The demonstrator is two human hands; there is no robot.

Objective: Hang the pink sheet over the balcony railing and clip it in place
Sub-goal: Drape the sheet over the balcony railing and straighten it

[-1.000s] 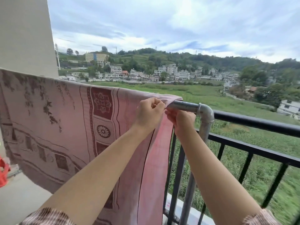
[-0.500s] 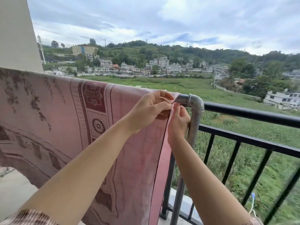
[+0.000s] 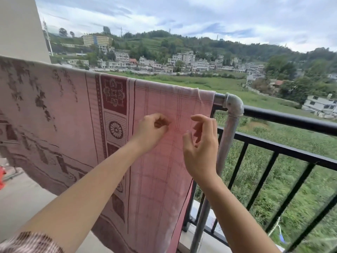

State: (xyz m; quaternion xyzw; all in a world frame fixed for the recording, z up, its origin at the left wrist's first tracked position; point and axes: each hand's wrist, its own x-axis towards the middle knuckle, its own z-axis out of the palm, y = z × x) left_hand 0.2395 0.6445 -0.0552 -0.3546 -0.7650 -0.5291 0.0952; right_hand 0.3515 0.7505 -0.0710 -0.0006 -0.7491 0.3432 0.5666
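A pink woven sheet with dark maroon floral and medallion panels (image 3: 76,128) hangs draped over a horizontal grey metal pipe rail, covering it from the left edge of the view up to just short of the pipe's grey elbow joint (image 3: 234,105), its right edge falling beside the upright pipe. The left hand (image 3: 152,127) is in front of the sheet's checked part with fingers curled in toward the thumb, and whether it pinches the cloth cannot be told. To its right, the right hand (image 3: 201,143) is loosely open with bent, spread fingers, holding nothing, near the sheet's right edge and the black metal balcony railing (image 3: 284,121).
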